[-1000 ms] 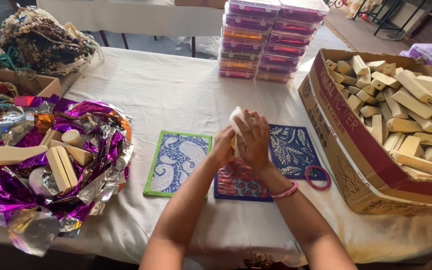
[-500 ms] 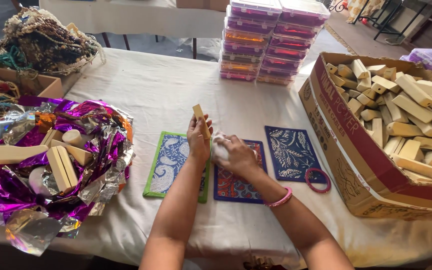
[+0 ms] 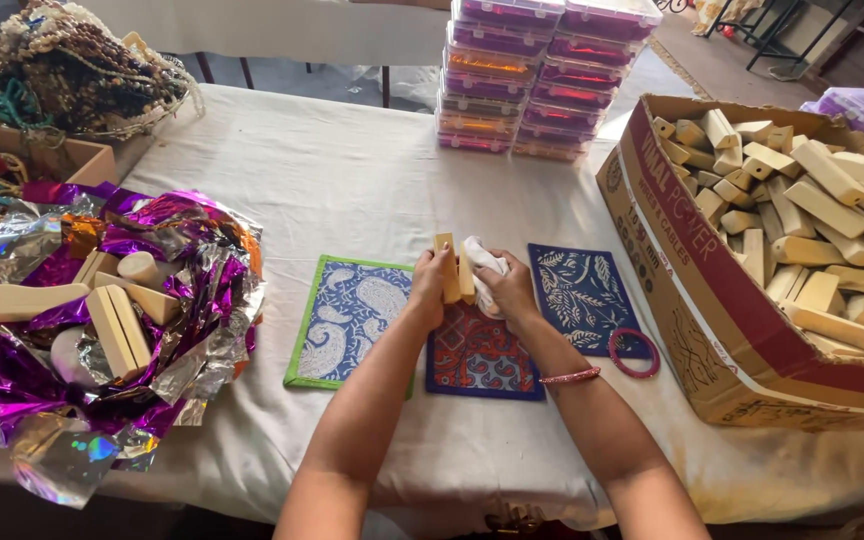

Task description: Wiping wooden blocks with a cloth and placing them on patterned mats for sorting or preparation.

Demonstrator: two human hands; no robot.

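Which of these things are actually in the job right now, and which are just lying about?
In hand: wooden block in left hand; white cloth in right hand.
Lying about: printed mats, bangle, block carton, foil, stacked cases.

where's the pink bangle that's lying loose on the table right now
In the head view, the pink bangle lies flat on the white tablecloth, right of centre, at the lower right corner of the dark blue printed mat and beside the cardboard box.

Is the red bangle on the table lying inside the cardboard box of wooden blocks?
No, the red bangle lies on the white tablecloth beside the dark blue mat, outside the cardboard box.
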